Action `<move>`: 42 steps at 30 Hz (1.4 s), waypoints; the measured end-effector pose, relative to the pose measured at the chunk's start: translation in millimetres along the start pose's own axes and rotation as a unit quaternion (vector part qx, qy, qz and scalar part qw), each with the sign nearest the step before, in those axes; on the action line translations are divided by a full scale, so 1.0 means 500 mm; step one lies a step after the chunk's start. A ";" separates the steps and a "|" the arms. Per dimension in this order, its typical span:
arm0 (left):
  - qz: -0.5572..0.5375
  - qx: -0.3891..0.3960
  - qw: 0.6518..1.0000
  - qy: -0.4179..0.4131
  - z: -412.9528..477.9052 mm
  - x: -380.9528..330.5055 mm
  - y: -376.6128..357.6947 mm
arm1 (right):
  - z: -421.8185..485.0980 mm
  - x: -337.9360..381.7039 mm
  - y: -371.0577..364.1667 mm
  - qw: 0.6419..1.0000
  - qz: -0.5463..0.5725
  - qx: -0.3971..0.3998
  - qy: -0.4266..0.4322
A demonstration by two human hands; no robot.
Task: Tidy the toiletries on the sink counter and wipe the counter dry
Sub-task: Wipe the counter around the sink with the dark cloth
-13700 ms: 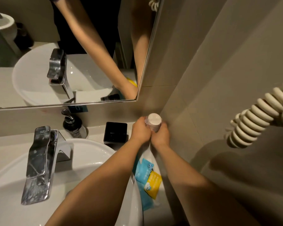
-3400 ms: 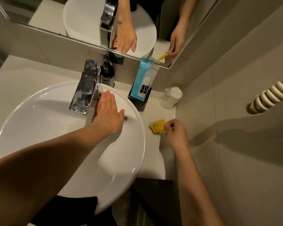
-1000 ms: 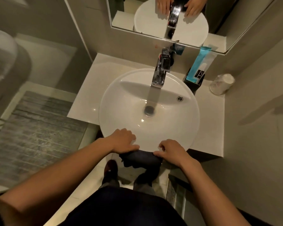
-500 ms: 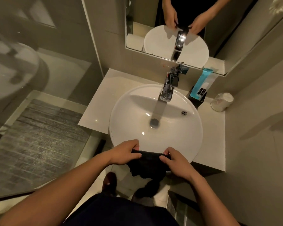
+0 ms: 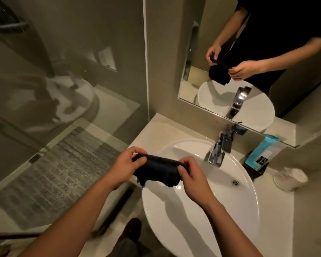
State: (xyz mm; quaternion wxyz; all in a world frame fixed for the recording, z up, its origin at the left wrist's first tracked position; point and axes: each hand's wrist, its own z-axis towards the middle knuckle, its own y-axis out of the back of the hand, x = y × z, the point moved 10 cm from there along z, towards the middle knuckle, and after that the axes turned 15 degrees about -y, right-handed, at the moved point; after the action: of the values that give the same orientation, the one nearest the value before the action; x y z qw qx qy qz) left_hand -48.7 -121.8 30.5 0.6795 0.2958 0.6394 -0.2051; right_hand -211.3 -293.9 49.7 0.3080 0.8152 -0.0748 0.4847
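Both hands held a dark cloth in the air above the left rim of the white basin; the left hand had its grip closed on the left end and the right hand on the right end. On the tabletop near the wall, a blue toiletry packet stood in a black holder, and a wrapped cup lay just beside the holder.

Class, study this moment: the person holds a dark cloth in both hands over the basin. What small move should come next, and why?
Probably lower the dark cloth onto the bare counter left of the basin and start wiping. Both the left hand and right hand already stretch it open, and the toiletries stand tidied at the back right.
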 end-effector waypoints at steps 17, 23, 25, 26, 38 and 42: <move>0.145 0.046 0.988 -0.034 0.593 0.081 0.061 | 0.514 0.090 -0.008 0.973 0.005 -0.193 -0.129; 0.278 0.112 0.954 -0.026 0.647 0.208 0.009 | 0.563 -0.021 -0.008 0.951 -0.107 -0.208 -0.204; 0.297 0.121 0.945 -0.068 0.623 0.230 -0.013 | 0.528 -0.037 -0.011 0.946 -0.148 -0.218 -0.188; 0.301 0.127 0.941 -0.082 0.610 0.242 -0.026 | 0.508 -0.042 -0.014 0.945 -0.165 -0.220 -0.178; 0.537 0.305 0.766 -0.178 0.573 0.363 -0.150 | 0.336 -0.158 -0.073 0.866 -0.309 -0.270 -0.287; 0.537 0.297 0.767 -0.188 0.575 0.374 -0.144 | 0.326 -0.180 -0.072 0.858 -0.345 -0.267 -0.272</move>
State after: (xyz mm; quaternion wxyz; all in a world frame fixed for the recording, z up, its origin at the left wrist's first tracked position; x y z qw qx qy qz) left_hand 137.0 -347.5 -162.9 0.6634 0.7334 0.1434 -0.0381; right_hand -121.7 -374.8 -96.7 0.6289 0.7745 0.0035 0.0676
